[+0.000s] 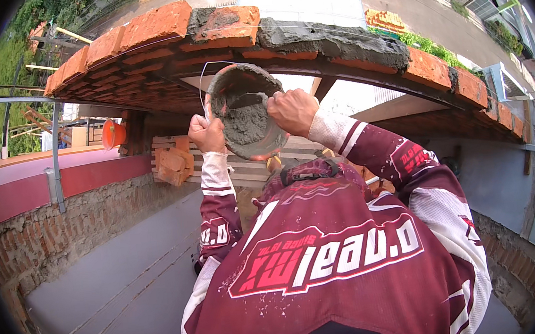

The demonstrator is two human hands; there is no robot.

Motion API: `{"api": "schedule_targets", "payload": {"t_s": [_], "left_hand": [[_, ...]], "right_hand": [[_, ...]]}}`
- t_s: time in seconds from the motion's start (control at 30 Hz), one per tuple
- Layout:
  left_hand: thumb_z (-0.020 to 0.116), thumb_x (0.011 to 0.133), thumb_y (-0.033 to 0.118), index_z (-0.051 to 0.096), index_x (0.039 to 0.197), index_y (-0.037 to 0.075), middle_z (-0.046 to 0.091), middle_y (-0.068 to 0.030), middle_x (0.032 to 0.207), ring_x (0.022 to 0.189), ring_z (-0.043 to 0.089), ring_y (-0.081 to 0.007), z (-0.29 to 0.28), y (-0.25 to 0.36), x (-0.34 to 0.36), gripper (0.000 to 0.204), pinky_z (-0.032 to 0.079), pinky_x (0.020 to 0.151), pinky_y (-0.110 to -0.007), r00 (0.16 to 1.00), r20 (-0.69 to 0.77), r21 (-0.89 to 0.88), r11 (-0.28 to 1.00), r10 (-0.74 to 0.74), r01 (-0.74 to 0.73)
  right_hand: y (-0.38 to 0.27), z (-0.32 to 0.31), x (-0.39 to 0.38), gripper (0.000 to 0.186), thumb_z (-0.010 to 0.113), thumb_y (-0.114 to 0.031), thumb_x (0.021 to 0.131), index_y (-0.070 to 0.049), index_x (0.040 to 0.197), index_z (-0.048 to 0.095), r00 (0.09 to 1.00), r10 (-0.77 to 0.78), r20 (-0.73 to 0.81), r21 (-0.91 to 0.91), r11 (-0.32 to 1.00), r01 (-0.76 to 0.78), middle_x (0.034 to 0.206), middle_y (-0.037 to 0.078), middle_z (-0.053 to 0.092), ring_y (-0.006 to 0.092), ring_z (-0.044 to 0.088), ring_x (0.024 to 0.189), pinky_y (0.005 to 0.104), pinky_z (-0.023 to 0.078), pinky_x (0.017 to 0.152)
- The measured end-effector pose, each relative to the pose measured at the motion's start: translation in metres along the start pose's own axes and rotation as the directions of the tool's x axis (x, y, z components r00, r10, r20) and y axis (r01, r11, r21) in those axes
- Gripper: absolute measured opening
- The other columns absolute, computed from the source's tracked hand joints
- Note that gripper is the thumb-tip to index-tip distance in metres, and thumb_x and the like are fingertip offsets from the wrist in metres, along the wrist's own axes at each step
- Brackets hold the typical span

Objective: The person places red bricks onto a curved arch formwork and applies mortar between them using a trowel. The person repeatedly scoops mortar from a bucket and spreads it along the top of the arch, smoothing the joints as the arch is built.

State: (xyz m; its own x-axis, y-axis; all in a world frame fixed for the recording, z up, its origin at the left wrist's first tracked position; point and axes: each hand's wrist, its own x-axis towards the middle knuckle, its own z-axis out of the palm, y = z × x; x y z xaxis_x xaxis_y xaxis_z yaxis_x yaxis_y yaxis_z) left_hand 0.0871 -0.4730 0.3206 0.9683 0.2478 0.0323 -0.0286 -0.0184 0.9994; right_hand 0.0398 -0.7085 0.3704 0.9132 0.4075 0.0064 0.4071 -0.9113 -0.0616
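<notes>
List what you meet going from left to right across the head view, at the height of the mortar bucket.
Grey metal post → orange bucket → stacked bricks → mortar bucket, held up under the brick wall.

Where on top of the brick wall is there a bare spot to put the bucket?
The left bricks are bare, and the right-end bricks too. Between them, above the bucket, wet mortar covers the top.

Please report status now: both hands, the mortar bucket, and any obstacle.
Left hand grips the bucket rim. Right hand reaches into the wet mortar. Bucket held tilted just below the brick wall top. No obstacle visible.
</notes>
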Motion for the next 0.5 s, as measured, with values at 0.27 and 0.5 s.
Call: {"api": "schedule_targets", "payload": {"t_s": [0.27, 0.5], "left_hand": [[0.060, 0.069, -0.009, 0.029, 0.065, 0.011, 0.034, 0.0066, 0.064, 0.058, 0.032, -0.0042, 0.011, 0.009, 0.007, 0.037, 0.028, 0.048, -0.027, 0.997, 0.034, 0.056, 0.996, 0.067, -0.069], [0.060, 0.069, -0.006, 0.031, 0.065, 0.010, 0.035, 0.0044, 0.063, 0.059, 0.033, -0.0062, 0.019, 0.017, -0.017, 0.033, 0.031, 0.051, -0.027, 0.949, 0.197, 0.370, 0.878, 0.246, -0.304]], "right_hand": [[-0.016, 0.027, -0.020, 0.027, 0.055, -0.021, 0.095, -0.001, 0.106, 0.069, 0.889, -0.116, 0.443, 0.447, 0.888, -0.107, 0.092, 0.024, 0.073, 0.0415, 0.074, 0.086, 0.0509, 0.059, 0.078], [-0.001, 0.026, 0.012, 0.022, 0.061, -0.019, 0.090, -0.001, 0.095, 0.073, 0.964, 0.208, 0.167, 0.071, 0.972, -0.222, 0.087, 0.017, 0.074, 0.0327, 0.076, 0.081, 0.0442, 0.059, 0.066]]}}
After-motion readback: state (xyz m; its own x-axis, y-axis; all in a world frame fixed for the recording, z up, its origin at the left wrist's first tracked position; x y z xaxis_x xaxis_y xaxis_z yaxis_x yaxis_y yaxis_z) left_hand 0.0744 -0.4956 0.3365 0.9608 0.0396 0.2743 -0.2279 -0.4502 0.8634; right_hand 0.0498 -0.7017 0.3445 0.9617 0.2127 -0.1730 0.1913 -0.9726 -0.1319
